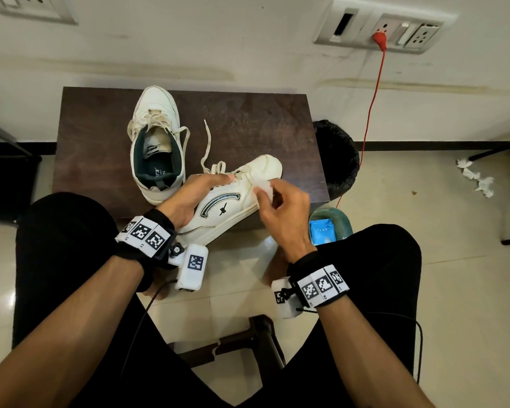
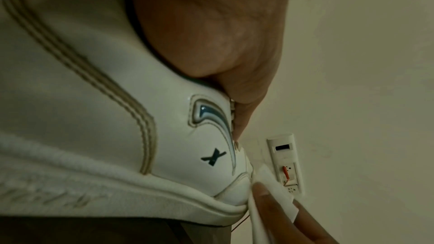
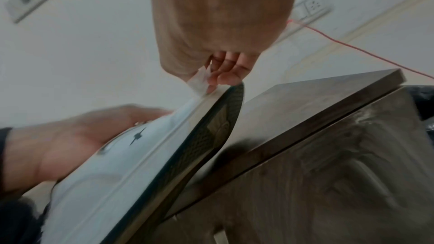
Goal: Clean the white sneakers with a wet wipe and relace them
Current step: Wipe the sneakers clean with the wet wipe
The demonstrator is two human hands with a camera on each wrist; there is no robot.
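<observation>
Over the near edge of the small dark table [image 1: 248, 119], I held one white sneaker [image 1: 233, 201] tipped on its side, heel toward me and toe out over the tabletop, sole turned to my right. My left hand [image 1: 189, 195] was curled round its collar and tongue, fingers lying across the laces. My right hand [image 1: 280, 210] pinched a folded wet wipe [image 1: 264, 188] between thumb and fingers and pressed it to the side panel near the front eyelets, just ahead of the curved blue logo.

I judged the shoe light but bulky: the rubber sole stiff, the upper smooth, glossy and likely slippery once damp, so the padded collar seemed the surest place to grip, leaving the sides free for wiping. The wipe was thin and limp and would bunch up unless kept folded against my fingertips [image 3: 220, 78]. The laces hung loose and would snag easily.

I counted two sneakers: the one in my hands and a second sneaker [image 1: 156, 142] standing upright toward the far left of the table, toe to the wall, its laces slack. One wipe was in use. One blue wipe pack [image 1: 323, 231] lay in a green basket [image 1: 343, 222] on the floor by the table's near right corner, and one black-lined bin [image 1: 336, 154] stood beside the right edge.
</observation>
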